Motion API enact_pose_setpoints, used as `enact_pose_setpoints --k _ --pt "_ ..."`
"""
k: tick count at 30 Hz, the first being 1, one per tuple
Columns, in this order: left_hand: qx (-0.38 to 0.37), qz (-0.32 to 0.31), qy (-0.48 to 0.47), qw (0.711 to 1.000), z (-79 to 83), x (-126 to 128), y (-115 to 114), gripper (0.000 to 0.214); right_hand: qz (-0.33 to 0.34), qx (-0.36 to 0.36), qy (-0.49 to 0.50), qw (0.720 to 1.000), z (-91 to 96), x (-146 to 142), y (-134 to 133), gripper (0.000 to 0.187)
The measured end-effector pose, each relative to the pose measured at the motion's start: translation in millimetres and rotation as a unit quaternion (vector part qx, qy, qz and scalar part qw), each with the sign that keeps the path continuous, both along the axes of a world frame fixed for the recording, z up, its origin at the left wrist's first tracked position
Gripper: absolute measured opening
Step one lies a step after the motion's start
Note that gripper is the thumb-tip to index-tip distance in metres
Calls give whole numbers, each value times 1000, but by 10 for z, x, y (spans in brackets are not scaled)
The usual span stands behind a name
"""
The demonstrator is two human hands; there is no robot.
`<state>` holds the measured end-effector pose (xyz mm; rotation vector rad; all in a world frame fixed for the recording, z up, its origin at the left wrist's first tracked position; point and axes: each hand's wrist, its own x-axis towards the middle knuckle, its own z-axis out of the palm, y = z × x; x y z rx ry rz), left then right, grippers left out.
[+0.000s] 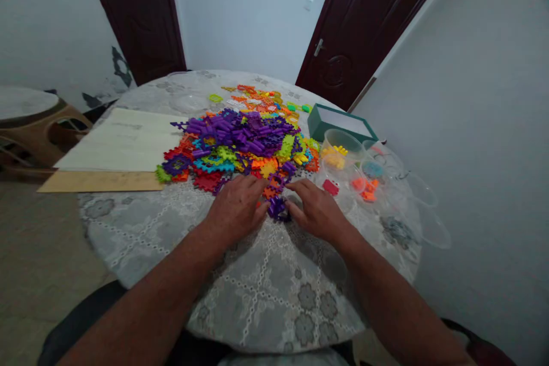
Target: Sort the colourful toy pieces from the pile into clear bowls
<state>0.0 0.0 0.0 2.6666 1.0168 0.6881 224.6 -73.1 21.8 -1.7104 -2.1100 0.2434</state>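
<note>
A heap of interlocking plastic pieces [240,140] in purple, orange, green, blue and red lies in the middle of a round table [266,291] with a lace cloth. My left hand [237,206] and my right hand [315,210] rest on the cloth at the heap's near edge. Between them sits a small cluster of purple pieces [278,208]. Both hands touch it, with fingers curled towards it. The left fingertips also lie by orange pieces.
Several clear plastic cups [343,151] hold sorted yellow, red, orange and blue pieces at the right. A green box [341,121] lies behind them. A pale board [120,146] lies at the left. Two dark doors stand behind.
</note>
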Motion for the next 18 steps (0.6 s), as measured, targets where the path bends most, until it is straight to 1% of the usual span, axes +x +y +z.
enact_pose_setpoints --k 3,4,6,9,15,18 --pt "-10 -25 32 999 4 11 -38 41 6 -39 -19 999 -113 82 -53 39" --pt "-15 -34 37 999 0 19 -49 40 15 -51 -20 998 -136 76 -77 38" --pt "-23 -46 48 998 -16 37 -61 36 28 -66 -11 997 -160 43 -101 29" --pt "-27 -53 67 996 -38 58 -59 33 31 -71 34 996 -167 8 -72 14" --pt "-42 -74 54 995 -76 56 -34 28 45 -85 133 986 -193 57 -4 6" --pt "-47 -88 46 994 -115 57 -32 31 54 -102 175 978 -217 83 5 5"
